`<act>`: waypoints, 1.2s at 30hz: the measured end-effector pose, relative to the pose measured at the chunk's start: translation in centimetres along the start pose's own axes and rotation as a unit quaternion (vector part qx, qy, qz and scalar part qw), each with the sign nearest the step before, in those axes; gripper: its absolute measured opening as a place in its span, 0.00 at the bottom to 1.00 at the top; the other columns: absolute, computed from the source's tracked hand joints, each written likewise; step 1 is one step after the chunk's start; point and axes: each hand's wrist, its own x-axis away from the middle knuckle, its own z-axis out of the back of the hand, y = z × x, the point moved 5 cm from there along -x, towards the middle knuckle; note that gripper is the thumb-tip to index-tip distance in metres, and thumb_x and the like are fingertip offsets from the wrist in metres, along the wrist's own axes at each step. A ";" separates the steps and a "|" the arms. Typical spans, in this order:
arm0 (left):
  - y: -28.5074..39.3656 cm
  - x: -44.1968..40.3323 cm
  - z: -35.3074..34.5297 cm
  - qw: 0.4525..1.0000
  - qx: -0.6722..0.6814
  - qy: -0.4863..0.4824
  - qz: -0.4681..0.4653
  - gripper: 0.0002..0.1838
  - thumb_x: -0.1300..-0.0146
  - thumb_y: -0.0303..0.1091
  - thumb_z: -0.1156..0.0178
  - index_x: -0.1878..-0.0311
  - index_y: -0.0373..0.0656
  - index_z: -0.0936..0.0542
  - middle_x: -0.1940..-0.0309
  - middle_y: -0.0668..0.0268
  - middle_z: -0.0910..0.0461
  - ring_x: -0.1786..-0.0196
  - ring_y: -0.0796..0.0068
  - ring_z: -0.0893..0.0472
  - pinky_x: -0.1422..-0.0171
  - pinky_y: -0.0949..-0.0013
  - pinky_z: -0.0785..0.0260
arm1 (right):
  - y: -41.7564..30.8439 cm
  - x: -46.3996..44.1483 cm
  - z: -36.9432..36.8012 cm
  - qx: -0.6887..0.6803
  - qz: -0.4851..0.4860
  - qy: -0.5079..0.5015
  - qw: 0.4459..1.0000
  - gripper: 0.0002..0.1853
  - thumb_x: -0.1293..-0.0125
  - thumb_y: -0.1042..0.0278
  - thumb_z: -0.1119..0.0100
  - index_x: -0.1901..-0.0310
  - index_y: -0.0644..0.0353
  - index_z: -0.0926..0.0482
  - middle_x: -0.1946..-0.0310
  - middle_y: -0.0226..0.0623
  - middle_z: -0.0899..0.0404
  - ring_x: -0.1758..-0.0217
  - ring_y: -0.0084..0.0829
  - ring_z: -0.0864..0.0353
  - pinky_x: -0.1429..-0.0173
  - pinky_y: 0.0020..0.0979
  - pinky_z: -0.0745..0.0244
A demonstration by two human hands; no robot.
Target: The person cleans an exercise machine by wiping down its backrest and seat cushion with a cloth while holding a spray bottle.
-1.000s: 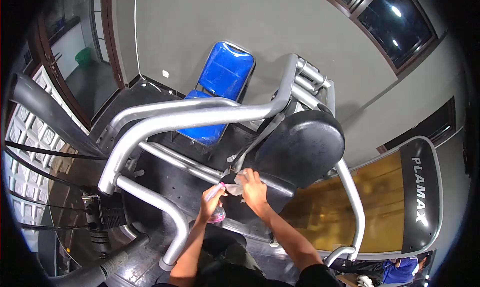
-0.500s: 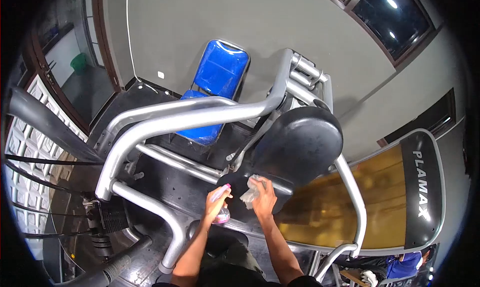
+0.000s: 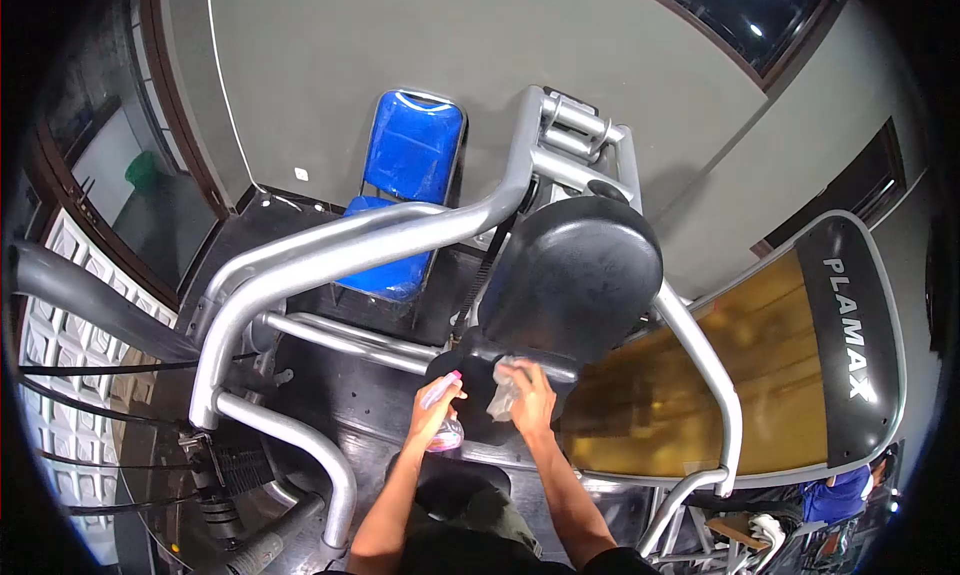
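My left hand (image 3: 432,411) is wrapped round a clear spray bottle (image 3: 447,436) with a pink nozzle and pink liquid at its bottom. My right hand (image 3: 532,400) grips a crumpled whitish cloth (image 3: 506,390), held over the lower black pad of an exercise machine. Both hands are apart, side by side. Above them stands the machine's large round-ended black pad (image 3: 580,270). Silver frame tubes (image 3: 350,250) curve round to the left of the pads.
A blue folding chair (image 3: 412,150) stands against the grey wall behind the machine. At right is a gold panel (image 3: 710,390) lettered PLAMAX. A person in blue (image 3: 835,495) is at the lower right. Black cables (image 3: 110,410) run at left.
The hands were close together at first; my right hand with the cloth has moved right, away from the bottle. The view has also shifted and turned a little.
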 end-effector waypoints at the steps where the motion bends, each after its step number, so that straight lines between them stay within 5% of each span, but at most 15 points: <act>1: 0.1 0.0 0.0 1.000 -0.007 0.008 0.005 0.14 0.33 0.42 0.37 0.56 0.39 0.18 0.68 0.65 0.15 0.81 0.83 0.26 0.75 0.76 0.33 | 0.2 -0.7 1.0 -0.024 -0.030 0.064 0.997 0.28 0.57 0.87 0.43 0.53 0.46 0.16 0.52 0.31 0.22 0.48 0.40 0.21 0.49 0.40 0.21; 6: 0.2 -0.4 -0.7 1.000 -0.024 0.007 -0.004 0.15 0.34 0.42 0.37 0.56 0.39 0.18 0.67 0.65 0.15 0.80 0.83 0.26 0.75 0.77 0.33 | -0.8 -0.3 0.0 -0.056 -0.033 0.077 0.995 0.26 0.57 0.84 0.38 0.53 0.50 0.16 0.52 0.34 0.22 0.48 0.42 0.21 0.45 0.40 0.24; 12: -0.3 -0.6 -1.8 0.999 -0.025 -0.006 -0.025 0.13 0.34 0.40 0.37 0.53 0.41 0.18 0.63 0.66 0.17 0.77 0.84 0.24 0.72 0.77 0.30 | 1.6 3.2 -0.5 0.006 -0.021 -0.079 0.997 0.28 0.55 0.83 0.41 0.52 0.41 0.16 0.51 0.25 0.22 0.49 0.36 0.21 0.56 0.38 0.19; 14: -0.2 -0.8 -2.0 0.997 -0.071 -0.020 -0.032 0.19 0.32 0.42 0.39 0.43 0.42 0.21 0.66 0.68 0.24 0.78 0.82 0.25 0.68 0.74 0.25 | 2.8 3.0 0.3 -0.025 -0.024 -0.020 0.999 0.27 0.56 0.84 0.41 0.54 0.43 0.15 0.53 0.28 0.22 0.50 0.38 0.19 0.54 0.38 0.19; 19: 1.1 -0.3 -2.9 0.992 -0.101 -0.001 -0.070 0.17 0.33 0.41 0.37 0.46 0.41 0.19 0.65 0.69 0.21 0.76 0.83 0.23 0.69 0.75 0.25 | 2.6 0.1 2.5 -0.092 -0.083 0.126 0.984 0.24 0.56 0.84 0.39 0.55 0.50 0.15 0.53 0.35 0.21 0.48 0.42 0.19 0.47 0.39 0.23; 25: 1.1 -0.2 -2.5 0.992 -0.123 -0.005 -0.039 0.17 0.33 0.41 0.37 0.46 0.43 0.18 0.66 0.70 0.19 0.75 0.84 0.23 0.71 0.77 0.27 | 1.6 1.7 0.9 -0.074 -0.059 0.093 0.991 0.24 0.55 0.85 0.39 0.55 0.49 0.15 0.52 0.32 0.21 0.48 0.40 0.20 0.47 0.38 0.22; 28: 1.0 0.2 -2.7 0.992 -0.124 -0.014 -0.021 0.19 0.33 0.43 0.37 0.43 0.45 0.19 0.66 0.71 0.19 0.75 0.84 0.23 0.71 0.77 0.28 | 2.8 3.8 0.0 -0.037 -0.062 -0.007 0.997 0.24 0.55 0.80 0.36 0.55 0.44 0.14 0.54 0.28 0.21 0.51 0.37 0.19 0.51 0.37 0.19; 36: 1.5 0.8 -3.3 0.983 -0.181 -0.024 0.025 0.23 0.34 0.47 0.36 0.38 0.51 0.21 0.68 0.70 0.19 0.75 0.84 0.23 0.71 0.75 0.27 | 3.6 1.4 2.4 -0.069 -0.069 0.111 0.989 0.22 0.55 0.78 0.35 0.55 0.49 0.15 0.55 0.34 0.20 0.53 0.42 0.18 0.49 0.38 0.22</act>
